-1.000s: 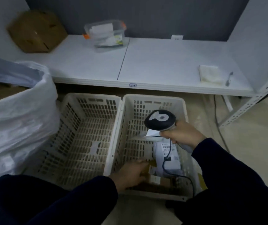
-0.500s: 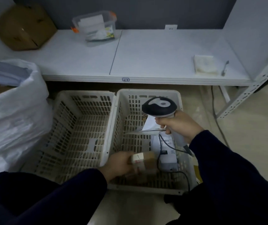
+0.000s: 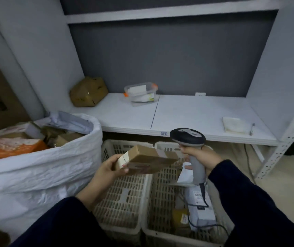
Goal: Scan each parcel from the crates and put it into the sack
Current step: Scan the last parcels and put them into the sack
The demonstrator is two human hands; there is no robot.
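My left hand (image 3: 107, 171) grips a small brown cardboard parcel (image 3: 148, 160) with a white label on its near end, held up above the two crates. My right hand (image 3: 203, 157) holds a grey handheld scanner (image 3: 189, 138) by its handle, its head right beside the parcel's far end. The left crate (image 3: 123, 198) looks bare inside. The right crate (image 3: 162, 196) holds a white mailer (image 3: 201, 209), a yellow packet (image 3: 180, 218) and a white envelope (image 3: 184, 175). A big white sack (image 3: 41, 172), full of several parcels, stands at the left.
A low white shelf (image 3: 187, 113) runs behind the crates, with a crumpled brown package (image 3: 88, 91), a clear plastic tub (image 3: 140, 93) and a white pad (image 3: 233, 123) on it. A perforated metal shelf post (image 3: 288, 139) rises at the right. The scanner's cable (image 3: 203, 196) trails into the right crate.
My left hand has lifted the brown parcel out of the right crate and up towards the scanner. My view has tilted upward, bringing the sack's open top into sight.
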